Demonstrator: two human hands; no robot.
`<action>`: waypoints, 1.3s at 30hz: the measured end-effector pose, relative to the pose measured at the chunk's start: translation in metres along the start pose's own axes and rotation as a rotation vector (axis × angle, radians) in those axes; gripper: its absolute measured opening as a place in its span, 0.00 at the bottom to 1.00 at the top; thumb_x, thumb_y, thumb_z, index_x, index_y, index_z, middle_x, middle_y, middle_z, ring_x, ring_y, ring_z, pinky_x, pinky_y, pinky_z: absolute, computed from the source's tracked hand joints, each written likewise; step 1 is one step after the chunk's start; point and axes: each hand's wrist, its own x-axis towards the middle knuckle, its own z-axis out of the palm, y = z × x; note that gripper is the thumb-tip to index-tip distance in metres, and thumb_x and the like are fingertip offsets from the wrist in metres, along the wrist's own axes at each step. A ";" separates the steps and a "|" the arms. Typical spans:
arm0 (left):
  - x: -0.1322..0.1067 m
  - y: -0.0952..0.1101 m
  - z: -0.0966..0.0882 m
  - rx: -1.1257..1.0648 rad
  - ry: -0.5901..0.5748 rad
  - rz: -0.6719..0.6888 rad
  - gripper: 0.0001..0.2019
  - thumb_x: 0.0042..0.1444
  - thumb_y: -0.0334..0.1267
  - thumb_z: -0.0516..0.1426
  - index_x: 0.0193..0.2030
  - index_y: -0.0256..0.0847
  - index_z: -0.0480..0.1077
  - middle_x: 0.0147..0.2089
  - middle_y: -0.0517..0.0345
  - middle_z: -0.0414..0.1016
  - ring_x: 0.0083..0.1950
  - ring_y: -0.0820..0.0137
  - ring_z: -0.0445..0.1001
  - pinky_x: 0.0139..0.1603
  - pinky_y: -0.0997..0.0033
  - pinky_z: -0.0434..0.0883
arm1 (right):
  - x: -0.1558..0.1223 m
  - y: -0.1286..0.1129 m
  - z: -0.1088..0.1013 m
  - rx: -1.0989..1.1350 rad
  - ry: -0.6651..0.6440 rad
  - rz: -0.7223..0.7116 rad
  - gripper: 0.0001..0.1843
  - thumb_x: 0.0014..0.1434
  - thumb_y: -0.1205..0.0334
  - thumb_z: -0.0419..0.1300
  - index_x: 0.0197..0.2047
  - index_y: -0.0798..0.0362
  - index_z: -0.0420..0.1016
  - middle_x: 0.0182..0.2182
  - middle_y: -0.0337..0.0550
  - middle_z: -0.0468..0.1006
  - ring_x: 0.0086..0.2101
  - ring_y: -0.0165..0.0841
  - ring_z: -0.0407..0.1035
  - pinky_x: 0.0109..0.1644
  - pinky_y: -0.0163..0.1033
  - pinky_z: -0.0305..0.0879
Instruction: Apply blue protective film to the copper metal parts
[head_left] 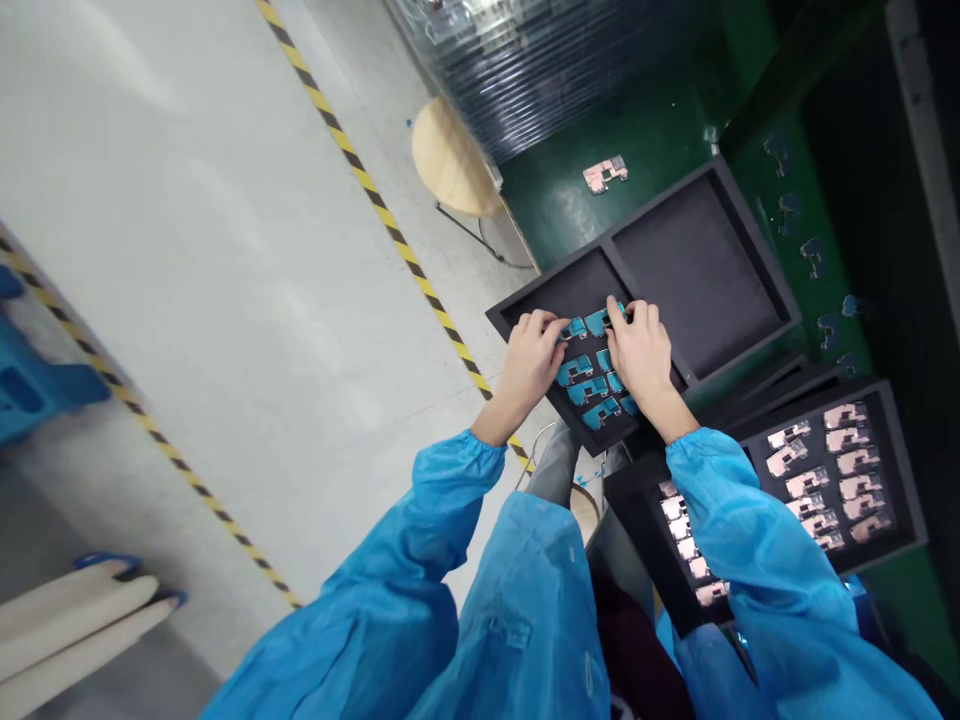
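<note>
My left hand (531, 358) is closed, fingertips and thumb pinching a small blue cut-out plate (575, 328) in the near section of a black divided tray (547, 287). Beside it my right hand (641, 350) has its fingers closed at another blue plate (598, 322), partly covered by the fingers. Below both hands, several more blue plates (586, 390) lie in rows in the same section. My right hand hides part of the second row. The tray's other section (697, 275) shows its dark floor.
One copper-coloured plate (604, 175) lies on the green tabletop (555, 215) beyond the tray. At right, another black tray (904, 470) holds several copper-coloured plates, near scattered blue pieces (812, 257). A round wooden stool (450, 155) stands by the table; clear ribbed plastic (517, 80) is behind.
</note>
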 end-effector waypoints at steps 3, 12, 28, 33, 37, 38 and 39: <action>-0.006 0.000 -0.001 0.076 -0.046 0.004 0.17 0.71 0.33 0.54 0.63 0.43 0.73 0.59 0.40 0.75 0.59 0.47 0.73 0.60 0.43 0.72 | -0.004 -0.001 -0.004 -0.026 -0.037 -0.015 0.29 0.76 0.66 0.46 0.76 0.61 0.64 0.64 0.70 0.70 0.61 0.58 0.65 0.59 0.57 0.70; -0.026 0.011 -0.013 0.028 -0.026 0.024 0.16 0.72 0.38 0.53 0.61 0.41 0.74 0.58 0.37 0.76 0.59 0.46 0.75 0.62 0.43 0.72 | -0.037 -0.003 -0.011 0.028 -0.048 -0.086 0.32 0.72 0.75 0.48 0.76 0.57 0.66 0.75 0.65 0.65 0.67 0.52 0.65 0.69 0.57 0.66; 0.157 0.317 0.093 -0.160 -0.247 0.842 0.16 0.73 0.31 0.53 0.57 0.45 0.80 0.59 0.52 0.83 0.62 0.56 0.77 0.71 0.50 0.68 | -0.226 0.361 -0.066 0.416 0.356 0.657 0.17 0.71 0.66 0.61 0.62 0.56 0.78 0.59 0.54 0.83 0.52 0.38 0.80 0.59 0.43 0.75; 0.210 0.375 0.161 0.066 -0.485 0.941 0.15 0.64 0.28 0.62 0.55 0.46 0.80 0.59 0.50 0.83 0.62 0.56 0.76 0.63 0.59 0.72 | -0.183 0.398 -0.029 0.283 0.135 0.580 0.22 0.62 0.64 0.73 0.59 0.53 0.79 0.59 0.52 0.79 0.53 0.39 0.76 0.58 0.40 0.71; 0.225 0.385 0.184 0.165 -0.527 0.948 0.16 0.55 0.25 0.67 0.48 0.45 0.81 0.54 0.49 0.81 0.58 0.55 0.75 0.56 0.63 0.71 | -0.173 0.409 -0.017 0.255 0.080 0.588 0.27 0.58 0.63 0.76 0.59 0.52 0.77 0.56 0.50 0.79 0.47 0.37 0.75 0.48 0.37 0.69; 0.227 0.386 0.187 0.171 -0.527 0.944 0.15 0.53 0.25 0.68 0.46 0.45 0.81 0.52 0.49 0.80 0.58 0.54 0.75 0.55 0.63 0.71 | -0.173 0.412 -0.017 0.260 0.057 0.589 0.26 0.57 0.63 0.77 0.58 0.52 0.78 0.52 0.47 0.81 0.43 0.35 0.75 0.45 0.36 0.68; 0.228 0.388 0.189 0.172 -0.529 0.939 0.15 0.51 0.24 0.70 0.43 0.44 0.81 0.51 0.49 0.80 0.57 0.54 0.75 0.54 0.63 0.71 | -0.173 0.416 -0.017 0.267 0.034 0.587 0.25 0.57 0.63 0.77 0.56 0.52 0.79 0.48 0.45 0.82 0.40 0.34 0.74 0.42 0.35 0.66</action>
